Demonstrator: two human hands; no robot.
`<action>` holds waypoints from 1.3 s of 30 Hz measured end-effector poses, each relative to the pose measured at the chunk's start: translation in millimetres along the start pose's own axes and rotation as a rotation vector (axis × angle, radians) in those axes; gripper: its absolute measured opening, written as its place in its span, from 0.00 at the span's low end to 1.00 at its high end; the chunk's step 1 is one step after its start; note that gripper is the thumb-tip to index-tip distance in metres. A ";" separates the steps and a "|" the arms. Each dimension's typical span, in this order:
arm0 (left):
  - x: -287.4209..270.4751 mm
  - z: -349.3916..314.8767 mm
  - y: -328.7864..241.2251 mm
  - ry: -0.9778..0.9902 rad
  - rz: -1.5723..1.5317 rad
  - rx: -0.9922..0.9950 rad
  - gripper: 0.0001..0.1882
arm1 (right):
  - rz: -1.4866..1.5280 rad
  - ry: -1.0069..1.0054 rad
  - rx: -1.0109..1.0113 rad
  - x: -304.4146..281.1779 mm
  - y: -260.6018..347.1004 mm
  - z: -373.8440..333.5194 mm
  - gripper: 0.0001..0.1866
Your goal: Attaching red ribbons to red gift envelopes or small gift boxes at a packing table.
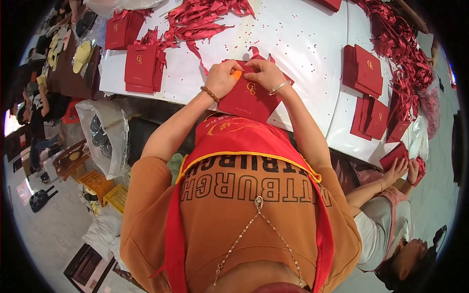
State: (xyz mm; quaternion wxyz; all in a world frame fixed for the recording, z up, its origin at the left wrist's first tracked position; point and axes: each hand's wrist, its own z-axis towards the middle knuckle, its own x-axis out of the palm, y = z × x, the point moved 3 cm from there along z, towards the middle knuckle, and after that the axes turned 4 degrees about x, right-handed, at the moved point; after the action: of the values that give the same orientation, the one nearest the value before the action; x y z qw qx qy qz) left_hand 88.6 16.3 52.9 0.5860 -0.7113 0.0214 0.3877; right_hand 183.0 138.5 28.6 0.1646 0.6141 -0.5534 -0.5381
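A red paper gift bag (249, 101) with gold print lies at the table's near edge, in front of my apron. Both my hands work at its top edge, fingertips almost meeting. My left hand (222, 80), with a beaded bracelet, is closed in a pinch; an orange cover (236, 74) sits on one finger. What it pinches is hidden. My right hand (266, 75), wearing a silver bangle, pinches at the bag's top, where a red ribbon (254, 52) loops up behind the fingers. More flat red bags lie under this one.
Stacked red bags (140, 68) stand on the white table (303, 68) at left, with others (370, 71) at right. Heaps of red ribbon (205, 19) lie at the back and far right. Small red dots litter the tabletop. A co-worker (386, 215) handles red bags at lower right.
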 end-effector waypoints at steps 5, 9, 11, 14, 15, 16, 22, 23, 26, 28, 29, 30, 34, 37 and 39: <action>-3.3 3.3 -4.4 0.021 0.038 -0.012 0.07 | 0.038 -0.021 -0.023 4.8 -4.0 -0.3 0.20; -0.8 6.4 -9.5 0.035 0.183 0.066 0.06 | -0.014 -0.088 -0.066 3.1 3.1 -5.5 0.17; 0.3 5.0 -18.6 0.012 0.333 0.202 0.06 | -0.058 -0.095 -0.050 1.6 8.9 -9.8 0.17; 3.0 3.9 -21.9 0.037 0.411 0.209 0.05 | -0.122 -0.147 -0.075 0.2 12.7 -12.9 0.15; 4.0 3.5 -21.5 0.037 0.411 0.209 0.05 | -0.119 -0.151 -0.072 0.5 12.5 -12.7 0.15; 6.1 2.1 -21.3 0.057 0.468 0.227 0.05 | -0.117 -0.153 -0.069 0.9 12.9 -13.3 0.14; 6.2 1.7 -23.4 0.141 0.614 0.288 0.06 | -0.222 -0.187 -0.114 2.0 24.0 -17.7 0.13; 5.7 2.3 -23.2 0.129 0.602 0.330 0.07 | -0.222 -0.185 -0.115 2.3 21.7 -17.6 0.13; -3.6 5.5 -10.9 0.092 0.077 0.072 0.08 | -0.077 -0.176 -0.111 1.3 17.1 -18.4 0.14; -10.7 5.1 -15.2 0.039 0.123 0.025 0.10 | -0.134 -0.176 -0.153 1.8 21.3 -21.7 0.13; -14.8 5.6 -22.6 0.101 0.245 -0.008 0.09 | -0.133 -0.178 -0.150 2.2 20.0 -22.7 0.13; -16.5 5.8 -25.2 0.163 0.368 -0.041 0.08 | -0.102 -0.195 -0.195 2.7 19.3 -23.9 0.13; -29.9 15.1 -21.4 0.001 0.617 0.301 0.08 | -0.446 -0.405 -0.319 0.4 32.4 -37.6 0.12; -27.1 36.9 11.1 0.380 0.336 0.019 0.15 | -0.443 -0.438 -0.390 1.8 37.3 -46.1 0.10; -21.6 48.5 13.4 0.598 0.348 0.040 0.15 | -0.444 -0.420 -0.444 4.6 37.6 -49.1 0.10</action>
State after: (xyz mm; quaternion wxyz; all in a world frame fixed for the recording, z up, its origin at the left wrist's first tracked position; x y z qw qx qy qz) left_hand 41.5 44.2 53.8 0.4926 -0.7675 0.3207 0.2556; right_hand 204.6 102.8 74.5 0.0560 0.5448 -0.2985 -0.7816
